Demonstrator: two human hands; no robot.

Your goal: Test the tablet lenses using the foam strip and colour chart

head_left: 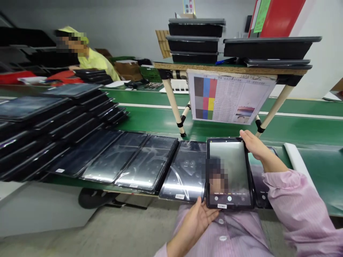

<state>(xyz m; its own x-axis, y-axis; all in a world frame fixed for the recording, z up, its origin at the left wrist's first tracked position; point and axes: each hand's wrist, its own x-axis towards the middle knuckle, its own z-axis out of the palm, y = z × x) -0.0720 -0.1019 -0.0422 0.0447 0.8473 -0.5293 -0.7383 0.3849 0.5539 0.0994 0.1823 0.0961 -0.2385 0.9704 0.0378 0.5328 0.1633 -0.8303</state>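
Observation:
A black-framed tablet (235,171) stands upright before me, its screen lit with a camera app. My right hand (253,144) grips its upper right edge, fingers partly hidden behind it. Under its lower left corner, my left hand (199,216) supports it with curled fingers and the thumb at the edge. To the left lies a film-covered tablet (184,175) with small icons on its dark screen. Another tablet (261,178) rests on the right, partly covered by the held one and my right arm.
Tall stacks of tablets (53,125) fill the bench's left side, with more tablets (150,160) in a row beside them. A small raised shelf (233,67) carries black trays (195,44) and a printed colour chart (230,98). A co-worker in yellow (99,64) is across the bench.

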